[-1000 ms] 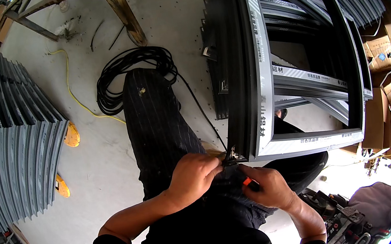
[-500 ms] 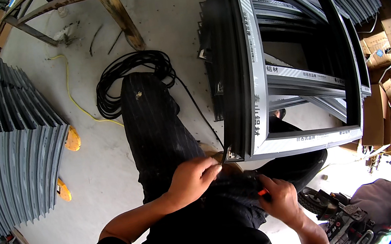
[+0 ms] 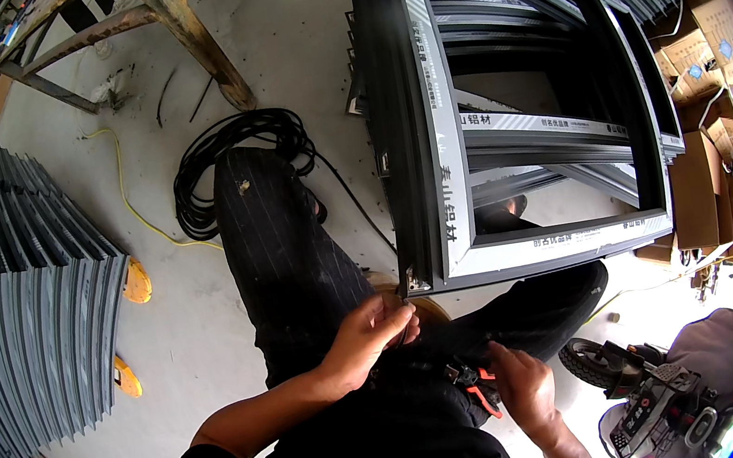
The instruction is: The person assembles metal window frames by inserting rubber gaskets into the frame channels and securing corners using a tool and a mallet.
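Monitoring head view, I recorded left hand (image 3: 367, 336) pinching black strip (image 3: 355, 197) at near-left corner of dark frame (image 3: 443, 134). Right hand (image 3: 524, 385) hung just beside red-handled tool (image 3: 477, 391), fingers curled; could not tell whether they gripped anything. Black coil (image 3: 190, 188) lay on floor (image 3: 182, 349), left of frame.

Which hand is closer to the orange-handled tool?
The right hand, just beside the orange-handled tool; the left hand is farther off, at the near left corner of the frame.
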`<state>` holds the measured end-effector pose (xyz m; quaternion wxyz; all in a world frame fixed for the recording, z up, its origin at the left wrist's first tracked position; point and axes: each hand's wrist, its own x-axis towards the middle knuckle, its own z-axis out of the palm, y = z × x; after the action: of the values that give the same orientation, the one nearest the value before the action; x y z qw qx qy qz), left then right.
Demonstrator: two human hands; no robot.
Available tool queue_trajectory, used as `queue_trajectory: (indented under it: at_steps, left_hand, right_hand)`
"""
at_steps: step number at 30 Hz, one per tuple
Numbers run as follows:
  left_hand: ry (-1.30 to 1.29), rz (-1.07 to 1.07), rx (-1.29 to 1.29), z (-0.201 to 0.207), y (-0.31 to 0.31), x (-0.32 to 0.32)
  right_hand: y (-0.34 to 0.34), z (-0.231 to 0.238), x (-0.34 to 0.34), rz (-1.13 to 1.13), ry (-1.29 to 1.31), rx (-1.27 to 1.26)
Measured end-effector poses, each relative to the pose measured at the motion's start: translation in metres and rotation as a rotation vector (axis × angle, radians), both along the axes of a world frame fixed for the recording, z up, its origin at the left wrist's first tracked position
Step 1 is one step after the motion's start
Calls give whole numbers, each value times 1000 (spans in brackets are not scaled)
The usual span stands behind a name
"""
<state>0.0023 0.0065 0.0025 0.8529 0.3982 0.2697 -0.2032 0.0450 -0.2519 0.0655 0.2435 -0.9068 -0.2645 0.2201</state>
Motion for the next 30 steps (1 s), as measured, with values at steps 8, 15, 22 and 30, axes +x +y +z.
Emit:
queue_trajectory:
  at_steps: [8,15,22,30]
  left_hand:
    - [35,112,-181,10,-5,2]
    - [72,166,-287,8,-9,1]
    - [-101,104,207,-6,8,0]
    - [-149,-8,269,-10,20,39]
  right_hand:
    - [50,-18,16,6,24,439]
    - [71,-57,-5,-187,715,635]
    - [62,-60,-7,-374,162,559]
    - [70,-40,9,-159,525,493]
